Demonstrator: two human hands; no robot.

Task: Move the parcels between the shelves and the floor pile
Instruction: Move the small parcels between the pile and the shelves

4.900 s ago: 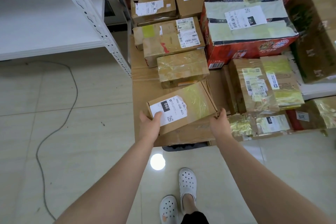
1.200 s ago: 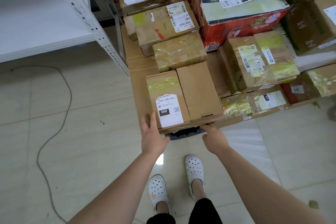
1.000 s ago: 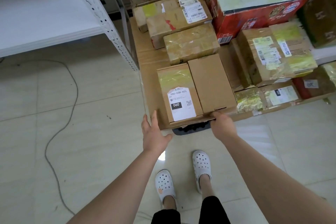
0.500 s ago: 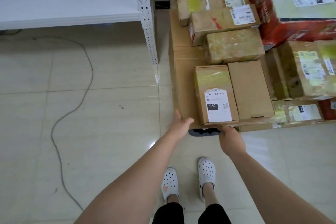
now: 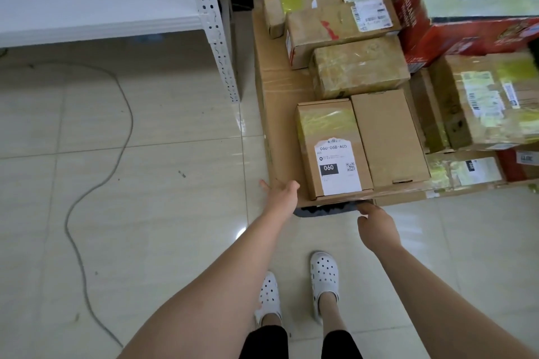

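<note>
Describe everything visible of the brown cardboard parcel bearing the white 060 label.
The brown cardboard parcel is a closed oblong box lying flat. Yellowish tape crosses its far end; a white label printed 060-06B-A05, with a black 060 block and QR code, covers the near end. It rests on a flat cardboard sheet at the pile's near edge, its right side against a plain brown box. The open left hand is beside its near-left corner, apparently not touching.

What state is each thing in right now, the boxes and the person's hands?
060 parcel: sealed, lying label up on the cardboard sheet, not held.
Plain box: closed, flush against its right side.
Left hand: open, fingers spread, holding nothing.
Right hand: loosely curled, holding nothing.
Red carton: taped shut, label up.
Cable: loose on the floor.
</note>
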